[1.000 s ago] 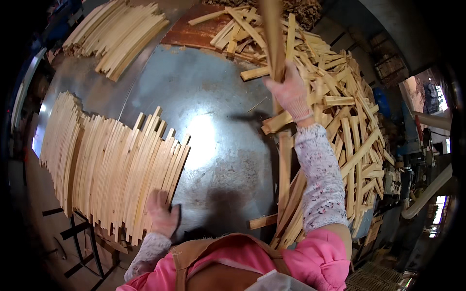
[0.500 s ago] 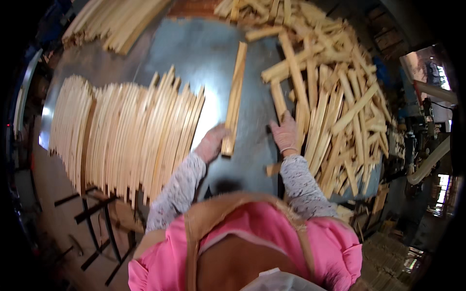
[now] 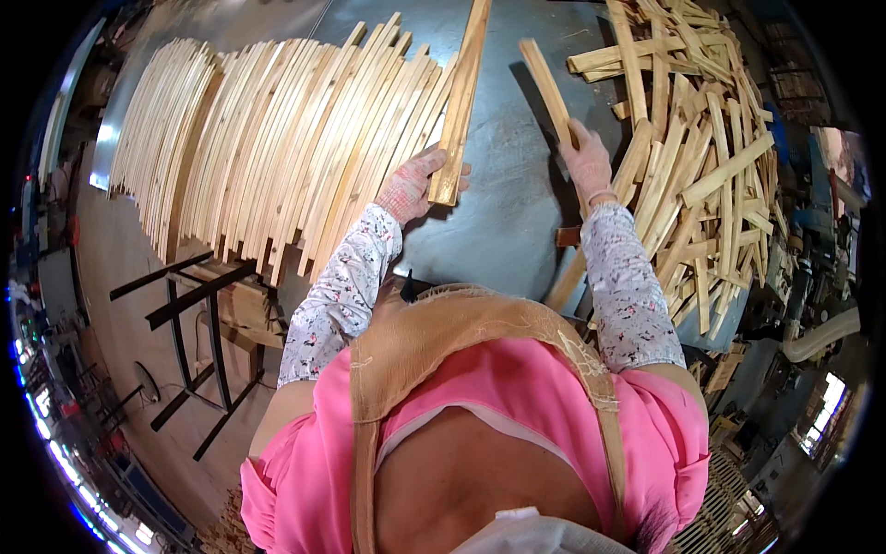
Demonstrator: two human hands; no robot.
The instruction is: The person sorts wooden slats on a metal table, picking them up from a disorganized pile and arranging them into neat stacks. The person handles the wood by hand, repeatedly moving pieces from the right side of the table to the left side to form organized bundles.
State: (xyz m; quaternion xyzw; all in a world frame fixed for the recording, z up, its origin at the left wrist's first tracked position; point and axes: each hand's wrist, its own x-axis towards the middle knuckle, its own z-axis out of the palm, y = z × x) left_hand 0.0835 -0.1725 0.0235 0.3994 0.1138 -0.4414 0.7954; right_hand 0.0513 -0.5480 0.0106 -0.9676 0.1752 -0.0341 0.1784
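Note:
My left hand (image 3: 413, 187), in a pale pinkish glove, grips the near end of a wooden strip (image 3: 464, 88). That strip points away from me, close to the right edge of a long row of pale wooden strips (image 3: 305, 129) lying side by side. My right hand (image 3: 590, 164), gloved too, is closed round another wooden strip (image 3: 547, 85), whose far end juts out over the metal tabletop (image 3: 503, 185). Just right of this hand lies a jumbled heap of wooden strips (image 3: 688, 166), crossing one another at many angles.
A dark metal frame (image 3: 208, 323) with legs stands below the row at the left, beside some stacked wood (image 3: 235, 309). Near my right forearm, a short reddish-brown block (image 3: 568, 236) sits at the table's near side. A pale hose (image 3: 821, 334) runs at the far right.
The view has shifted, so the table appears higher. My left hand's strip has come nearer the row and looks raised. My right hand's strip has been drawn away from the heap's pieces.

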